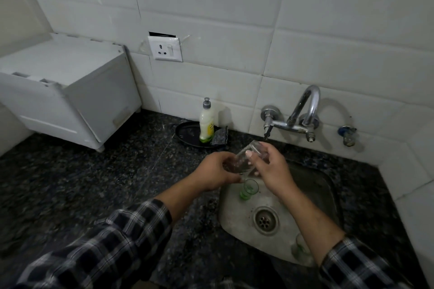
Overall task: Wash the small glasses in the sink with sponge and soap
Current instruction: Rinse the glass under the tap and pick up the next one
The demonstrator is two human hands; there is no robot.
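Both hands holding clear glass (237,162) tilted, just below tap spout (267,129), over sink (225,209). Likely so rinse water is draining into basin; flow itself cannot tell.
Left hand (211,169) wrapping lower end, fingers (222,159) curling round it.
Right hand (272,166) gripping upper end.
Green glass (249,189) waiting in sink beneath.
Soap bottle (206,122) and sponge (220,138) sitting aside on tray (185,135), within reach on surface (117,171).

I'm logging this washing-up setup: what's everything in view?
Sink: one, steel, in counter
Tap: one, chrome, wall
Clear glass: one, clear, tilted under tap
Green glass: one, green, upright in sink
Green-based glass: one, sink's near corner, partly hidden
Tray: one, black, on counter
Soap bottle: one, pale yellow, on tray
Sponge: one, dark, beside bottle
Socket: one, white, wall
Box: one, white, counter's left
Left hand: grips clear glass
Right hand: grips clear glass
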